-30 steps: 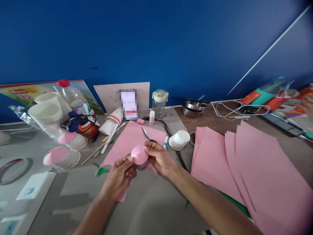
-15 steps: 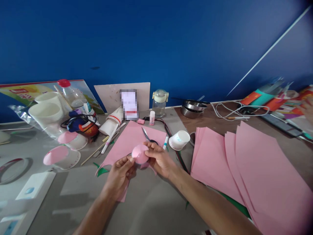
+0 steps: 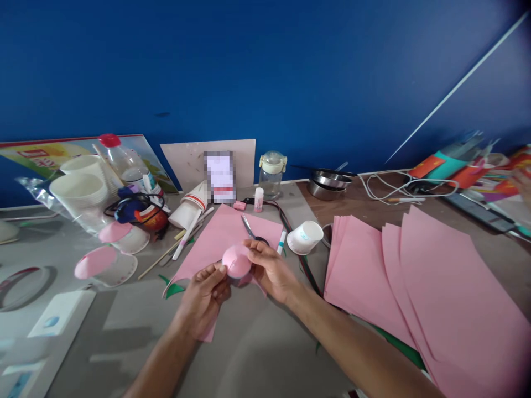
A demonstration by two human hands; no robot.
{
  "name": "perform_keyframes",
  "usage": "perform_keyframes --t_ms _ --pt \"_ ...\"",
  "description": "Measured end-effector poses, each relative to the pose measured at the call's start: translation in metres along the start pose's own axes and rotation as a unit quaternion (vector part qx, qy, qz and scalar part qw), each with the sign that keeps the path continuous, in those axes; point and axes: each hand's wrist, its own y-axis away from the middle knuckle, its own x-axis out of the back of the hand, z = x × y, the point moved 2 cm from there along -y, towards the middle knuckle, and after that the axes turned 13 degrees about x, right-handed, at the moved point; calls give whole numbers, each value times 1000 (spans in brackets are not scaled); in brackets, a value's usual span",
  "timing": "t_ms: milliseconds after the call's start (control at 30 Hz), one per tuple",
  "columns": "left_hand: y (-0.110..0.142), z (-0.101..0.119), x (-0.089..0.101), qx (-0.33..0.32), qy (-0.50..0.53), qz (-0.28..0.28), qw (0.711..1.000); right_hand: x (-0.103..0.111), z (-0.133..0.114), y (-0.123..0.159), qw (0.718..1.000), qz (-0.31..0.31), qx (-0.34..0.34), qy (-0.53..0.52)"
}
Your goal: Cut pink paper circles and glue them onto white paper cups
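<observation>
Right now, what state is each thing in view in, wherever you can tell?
pink piece, held by left hand and right hand
scissors, lying down, partly hidden
phone, propped up, screen lit
jar, lid on
bottle, cap on
glue stick, upright
tall cups, nested
pans, stacked
pink sheets, overlapping

The grey surface (image 3: 136, 365) carries pink paper sheets (image 3: 448, 282), scissors (image 3: 248, 225), a glue stick (image 3: 259, 200) and several white cups (image 3: 305, 237).
</observation>
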Motion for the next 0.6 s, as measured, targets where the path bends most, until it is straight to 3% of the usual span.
perform_keyframes --t_ms 300,433,600 --pt "0 3 2 -46 31 31 998 -5 -1 2 999 -24 12 22" --pt "-1 -1 0 -43 38 25 998 -9 7 5 998 -40 35 38" --pt "-2 -7 -2 -39 19 8 999 -10 11 5 996 -15 61 71"
